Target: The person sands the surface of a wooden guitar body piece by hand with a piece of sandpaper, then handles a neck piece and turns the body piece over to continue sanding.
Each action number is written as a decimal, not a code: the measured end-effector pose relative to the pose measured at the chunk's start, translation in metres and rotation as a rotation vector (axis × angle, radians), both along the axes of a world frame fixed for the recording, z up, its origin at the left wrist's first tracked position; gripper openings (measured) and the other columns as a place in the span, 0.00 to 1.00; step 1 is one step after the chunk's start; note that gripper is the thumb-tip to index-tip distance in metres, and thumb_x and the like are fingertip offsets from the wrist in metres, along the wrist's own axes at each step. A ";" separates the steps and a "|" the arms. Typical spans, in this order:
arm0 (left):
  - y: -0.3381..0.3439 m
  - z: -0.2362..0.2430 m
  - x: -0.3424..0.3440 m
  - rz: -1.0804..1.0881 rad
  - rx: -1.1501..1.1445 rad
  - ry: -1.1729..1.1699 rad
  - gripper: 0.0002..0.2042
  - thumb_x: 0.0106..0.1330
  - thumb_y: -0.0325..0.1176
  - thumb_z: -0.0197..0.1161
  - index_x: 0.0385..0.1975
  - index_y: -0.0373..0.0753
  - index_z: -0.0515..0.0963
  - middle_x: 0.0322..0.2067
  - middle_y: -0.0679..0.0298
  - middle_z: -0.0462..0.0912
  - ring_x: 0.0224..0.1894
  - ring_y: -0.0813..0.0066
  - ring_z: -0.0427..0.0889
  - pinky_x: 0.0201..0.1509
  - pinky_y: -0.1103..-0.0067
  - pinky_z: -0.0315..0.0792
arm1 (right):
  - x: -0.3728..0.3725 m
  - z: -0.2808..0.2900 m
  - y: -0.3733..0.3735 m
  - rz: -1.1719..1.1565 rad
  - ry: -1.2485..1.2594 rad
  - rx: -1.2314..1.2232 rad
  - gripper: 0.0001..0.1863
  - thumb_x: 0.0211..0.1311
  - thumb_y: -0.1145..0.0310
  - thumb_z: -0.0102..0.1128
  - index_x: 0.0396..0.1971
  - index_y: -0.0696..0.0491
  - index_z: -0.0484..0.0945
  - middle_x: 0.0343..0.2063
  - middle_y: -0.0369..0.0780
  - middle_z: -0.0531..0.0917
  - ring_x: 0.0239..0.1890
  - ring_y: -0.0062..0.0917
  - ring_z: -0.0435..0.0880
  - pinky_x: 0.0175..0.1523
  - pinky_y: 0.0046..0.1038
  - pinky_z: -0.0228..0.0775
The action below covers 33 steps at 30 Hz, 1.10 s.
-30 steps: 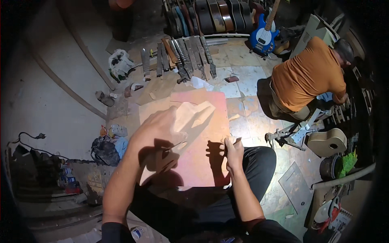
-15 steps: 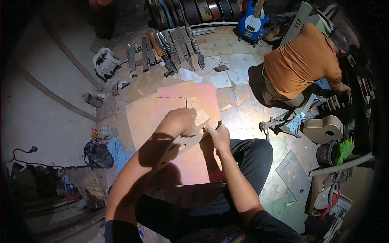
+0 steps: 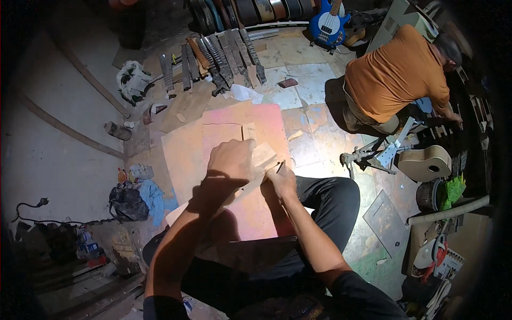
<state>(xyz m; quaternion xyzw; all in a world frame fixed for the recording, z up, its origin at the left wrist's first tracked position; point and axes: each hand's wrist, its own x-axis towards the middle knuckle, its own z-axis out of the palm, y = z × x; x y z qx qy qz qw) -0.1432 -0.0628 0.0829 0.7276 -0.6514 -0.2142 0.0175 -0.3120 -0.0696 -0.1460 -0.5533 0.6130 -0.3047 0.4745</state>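
Observation:
A pink and tan board [image 3: 269, 120] lies flat in front of my crossed legs. My left hand [image 3: 230, 160] is closed, knuckles up, its fingertips hidden where they press at a light wooden piece [image 3: 265, 153]. Below that hand, a flat pale strip [image 3: 250, 185] slants toward my right hand [image 3: 281, 181]. The right fingers pinch a thin, dark, pencil-like tool [image 3: 281, 167] at the strip's edge. Above the left hand, a small tan piece [image 3: 249, 130] rests on the board next to a dark slit.
Several guitar necks [image 3: 229, 56] lie beyond the board, with a blue bass guitar [image 3: 328, 26] behind. At right, a person in an orange shirt [image 3: 394, 74] bends away, near a metal stand [image 3: 368, 157] and an acoustic guitar [image 3: 425, 165]. Bags [image 3: 128, 202] sit at left.
My left hand stays at the wooden piece, its wrist turned slightly. My right hand has shifted a little downward, and the dark tool now shows more plainly. The whole view has moved slightly.

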 end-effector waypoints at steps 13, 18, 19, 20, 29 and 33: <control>-0.003 -0.008 0.006 0.033 -0.099 0.019 0.24 0.42 0.44 0.76 0.43 0.45 0.87 0.32 0.50 0.87 0.37 0.49 0.86 0.44 0.62 0.79 | 0.006 0.027 0.010 0.016 -0.063 0.102 0.21 0.56 0.62 0.69 0.42 0.63 0.80 0.30 0.43 0.86 0.34 0.30 0.84 0.41 0.34 0.75; -0.001 -0.010 0.005 0.029 -0.108 0.007 0.20 0.43 0.43 0.75 0.39 0.45 0.87 0.31 0.51 0.87 0.36 0.49 0.86 0.44 0.62 0.79 | 0.011 0.025 0.006 -0.181 -0.247 0.203 0.15 0.58 0.62 0.67 0.39 0.57 0.81 0.28 0.36 0.82 0.29 0.23 0.80 0.36 0.29 0.72; -0.002 -0.009 0.003 0.024 -0.117 0.006 0.20 0.43 0.43 0.75 0.38 0.44 0.87 0.31 0.51 0.87 0.36 0.49 0.86 0.43 0.62 0.79 | 0.013 0.018 0.012 -0.157 -0.271 0.115 0.15 0.59 0.62 0.67 0.39 0.58 0.81 0.28 0.34 0.82 0.27 0.20 0.78 0.32 0.28 0.70; -0.003 -0.008 0.001 0.018 -0.126 0.005 0.20 0.43 0.43 0.75 0.38 0.44 0.87 0.31 0.51 0.87 0.36 0.49 0.86 0.43 0.61 0.79 | 0.009 0.013 0.009 -0.110 -0.278 0.156 0.16 0.59 0.62 0.67 0.40 0.58 0.80 0.29 0.34 0.82 0.28 0.20 0.79 0.33 0.28 0.70; 0.002 -0.010 0.003 0.049 -0.123 -0.014 0.22 0.42 0.45 0.77 0.39 0.45 0.87 0.32 0.50 0.87 0.37 0.49 0.87 0.44 0.61 0.79 | 0.013 0.037 0.005 -0.176 -0.307 0.276 0.22 0.57 0.66 0.68 0.49 0.61 0.77 0.35 0.39 0.83 0.34 0.22 0.79 0.39 0.27 0.69; -0.001 -0.010 -0.003 0.033 -0.115 -0.025 0.23 0.43 0.45 0.78 0.41 0.45 0.87 0.32 0.51 0.88 0.37 0.50 0.87 0.44 0.61 0.79 | 0.007 0.040 0.007 -0.108 -0.238 0.221 0.20 0.57 0.67 0.68 0.46 0.62 0.80 0.38 0.41 0.85 0.40 0.26 0.83 0.47 0.29 0.75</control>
